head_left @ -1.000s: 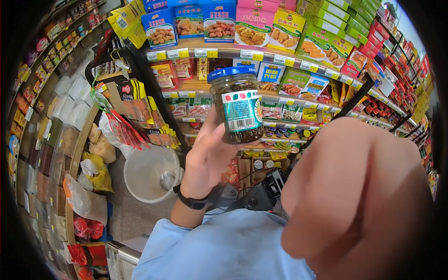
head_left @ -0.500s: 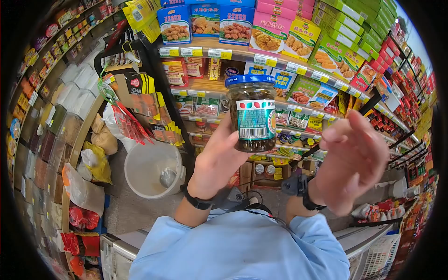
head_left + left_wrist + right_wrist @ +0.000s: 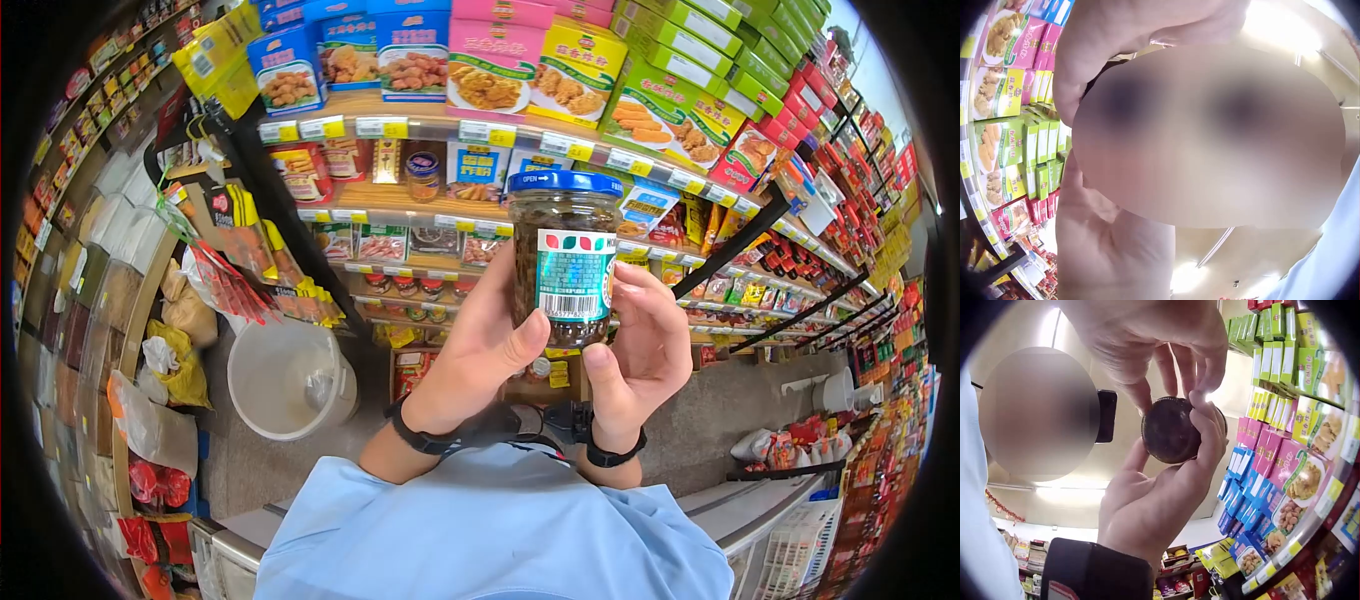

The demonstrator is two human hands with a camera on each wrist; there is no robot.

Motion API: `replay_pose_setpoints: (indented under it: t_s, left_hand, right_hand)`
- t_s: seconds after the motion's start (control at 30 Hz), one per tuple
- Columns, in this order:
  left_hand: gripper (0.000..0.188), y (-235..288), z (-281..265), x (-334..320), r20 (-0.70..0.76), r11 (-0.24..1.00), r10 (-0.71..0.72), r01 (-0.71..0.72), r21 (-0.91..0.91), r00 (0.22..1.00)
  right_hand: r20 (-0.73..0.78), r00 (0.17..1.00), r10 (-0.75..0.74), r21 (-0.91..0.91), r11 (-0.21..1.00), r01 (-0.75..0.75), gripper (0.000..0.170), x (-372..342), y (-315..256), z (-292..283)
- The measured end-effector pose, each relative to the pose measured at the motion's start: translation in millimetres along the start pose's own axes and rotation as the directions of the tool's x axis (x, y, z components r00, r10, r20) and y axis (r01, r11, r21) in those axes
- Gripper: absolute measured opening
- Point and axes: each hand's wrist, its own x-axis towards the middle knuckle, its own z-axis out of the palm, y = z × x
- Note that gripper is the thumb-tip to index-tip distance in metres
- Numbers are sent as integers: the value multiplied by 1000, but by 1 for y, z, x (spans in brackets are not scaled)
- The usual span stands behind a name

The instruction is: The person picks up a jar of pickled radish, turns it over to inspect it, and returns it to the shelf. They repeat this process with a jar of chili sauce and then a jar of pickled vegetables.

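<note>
A glass jar (image 3: 575,275) with a blue lid, dark contents and a teal-and-white barcode label stands upright before my chest in the head view. My left hand (image 3: 490,335) grips it from the left, thumb across the lower front near the label. On the other side, the fingers of my right hand (image 3: 645,350) curl at the jar's right edge, with the thumb by its base. From below, the right wrist view shows the jar's dark round bottom (image 3: 1171,430) between both hands. A large blurred patch covers much of the left wrist view.
Shelves ahead hold blue boxes (image 3: 415,55), pink boxes (image 3: 495,65) and green boxes (image 3: 650,105) above price tags. A whitish bucket (image 3: 290,380) stands on the floor at left, near hanging packets (image 3: 235,240). White baskets (image 3: 800,545) are at lower right.
My right hand, first large and close to the camera, has dropped and come in to the jar's right side. The left hand has carried the jar rightward in the head view.
</note>
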Motion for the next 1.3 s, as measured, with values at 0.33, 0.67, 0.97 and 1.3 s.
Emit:
replay_pose_setpoints:
  t_s: [0.33,0.67,0.97,1.3]
  left_hand:
    - [79,-79,30,63,54,990,65,-71,125,996]
    - [83,-137,61,92,28,975,107,-110,191,994]
    - [80,-146,73,92,-81,981,110,-95,168,991]
    - [87,-37,84,119,68,672,575,-517,530,816]
  right_hand:
    - [-63,993,-100,-57,994,97,41,25,41,-93]
    - [-57,996,-62,15,998,63,43,33,64,-165]
    - [-36,999,-23,96,995,26,39,32,68,-169]
    - [256,914,-315,-1,945,326,53,107,45,-87]
